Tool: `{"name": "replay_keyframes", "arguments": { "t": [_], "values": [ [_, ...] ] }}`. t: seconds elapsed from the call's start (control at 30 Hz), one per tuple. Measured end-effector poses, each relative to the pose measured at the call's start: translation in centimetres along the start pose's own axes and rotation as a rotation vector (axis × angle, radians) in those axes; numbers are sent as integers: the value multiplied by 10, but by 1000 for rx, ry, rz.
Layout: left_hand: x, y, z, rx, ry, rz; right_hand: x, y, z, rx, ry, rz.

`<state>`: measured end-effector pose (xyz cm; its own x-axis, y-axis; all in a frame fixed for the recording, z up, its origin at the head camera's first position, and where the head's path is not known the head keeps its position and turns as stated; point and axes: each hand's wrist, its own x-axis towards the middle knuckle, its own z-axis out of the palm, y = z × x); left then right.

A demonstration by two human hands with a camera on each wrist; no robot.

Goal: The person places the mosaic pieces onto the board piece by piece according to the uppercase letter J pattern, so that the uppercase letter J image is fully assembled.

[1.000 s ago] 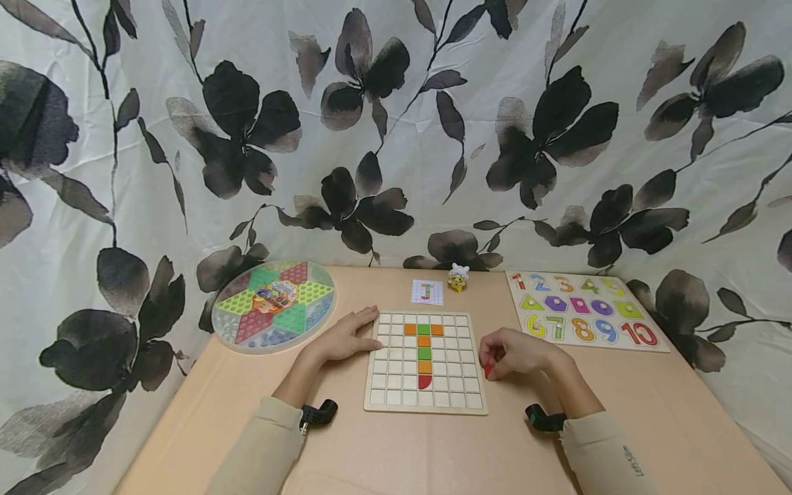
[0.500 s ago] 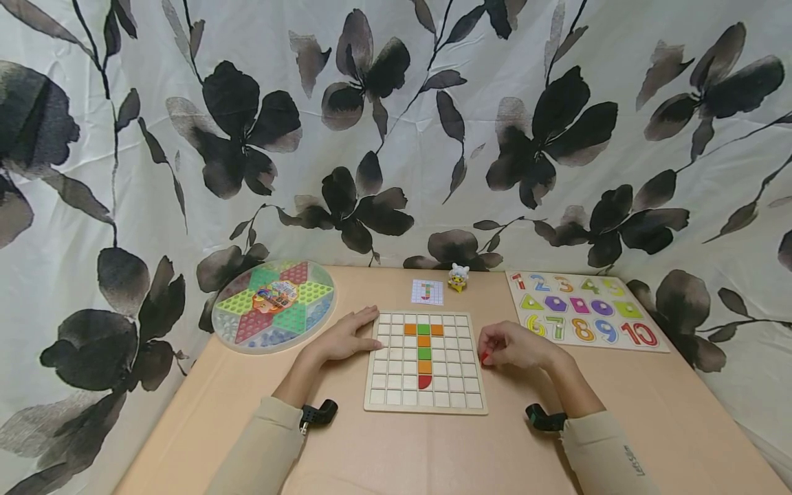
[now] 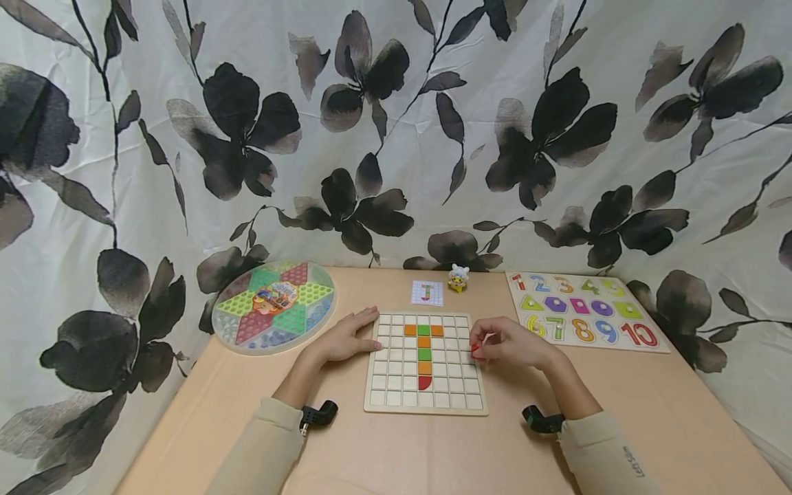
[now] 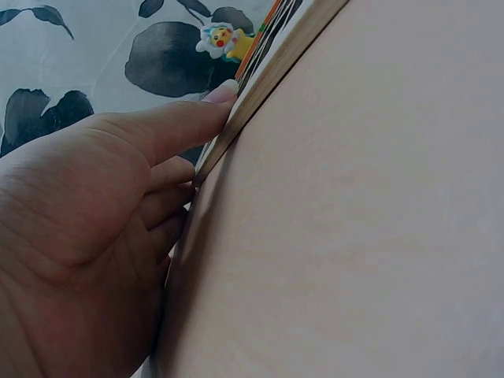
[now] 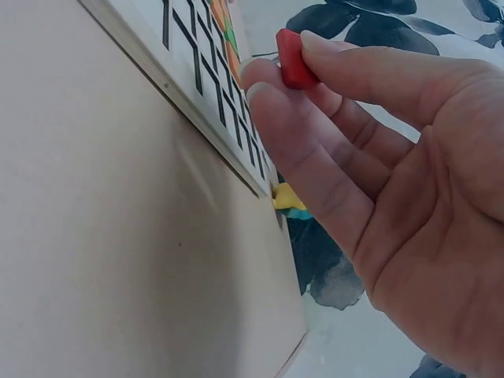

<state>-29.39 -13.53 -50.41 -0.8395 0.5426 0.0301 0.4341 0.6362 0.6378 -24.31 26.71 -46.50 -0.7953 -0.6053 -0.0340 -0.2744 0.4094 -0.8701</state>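
A wooden grid board (image 3: 394,399) lies in the middle of the table. Orange and green square tiles form a T on it, with a red round-cornered tile (image 3: 424,382) at the foot. My left hand (image 3: 344,337) rests beside the board's left edge, its thumb touching the frame and its fingers extended. Between thumb and fingertips, my right hand (image 3: 512,346) pinches a small red block (image 5: 295,61) over the board's right edge. The right wrist view shows this block raised above the board's surface; the fingers hide part of it.
Behind the board lie a pattern card (image 3: 427,292) and a small toy figure (image 3: 458,277). A round Chinese checkers board (image 3: 272,306) is at the left. A number puzzle board (image 3: 581,309) is at the back right. A floral cloth (image 3: 433,137) hangs behind the table.
My right hand has moved left and slightly away from me with the red block, from beside the board to over its right edge. The left hand stays in place.
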Motion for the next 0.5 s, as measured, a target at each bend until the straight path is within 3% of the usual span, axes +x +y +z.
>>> {"name": "replay_keyframes", "arguments": {
  "t": [0.23, 0.5],
  "values": [
    [-1, 1, 0, -2, 1, 4, 5, -3, 7, -29, 14, -58],
    [-1, 2, 0, 2, -1, 4, 10, -8, 17, -61, 43, -29]
  ]
}}
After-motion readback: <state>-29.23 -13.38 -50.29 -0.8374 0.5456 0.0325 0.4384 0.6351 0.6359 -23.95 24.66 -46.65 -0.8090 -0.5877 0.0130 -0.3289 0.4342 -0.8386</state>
